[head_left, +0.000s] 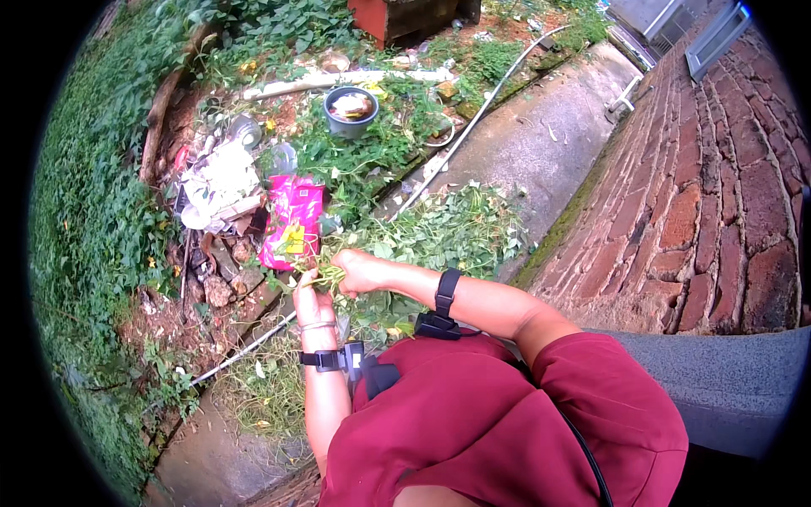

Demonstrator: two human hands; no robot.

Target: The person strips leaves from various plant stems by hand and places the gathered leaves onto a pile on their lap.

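My left hand (pixel 311 294) is closed, fingers up, beside the lower edge of a bright pink plastic bag (pixel 296 203). Close to its right, my right hand (pixel 358 272) is curled into a fist. Both grip a small bunch of green plant stems (pixel 329 277), which spans the gap between them; some leafy ends stick out over the bag. Under and beyond my right hand lies a heap of cut leafy vines (pixel 448 228) on the concrete path. What the palms cover is hidden.
A brick wall (pixel 676 211) rises on the right along the concrete path (pixel 541 127). A thin pale pipe (pixel 486 101) runs along the path's edge. A grey bucket (pixel 350 125), white litter (pixel 221 182) and rubble lie among weeds. Dry stems (pixel 262 389) lie at lower left.
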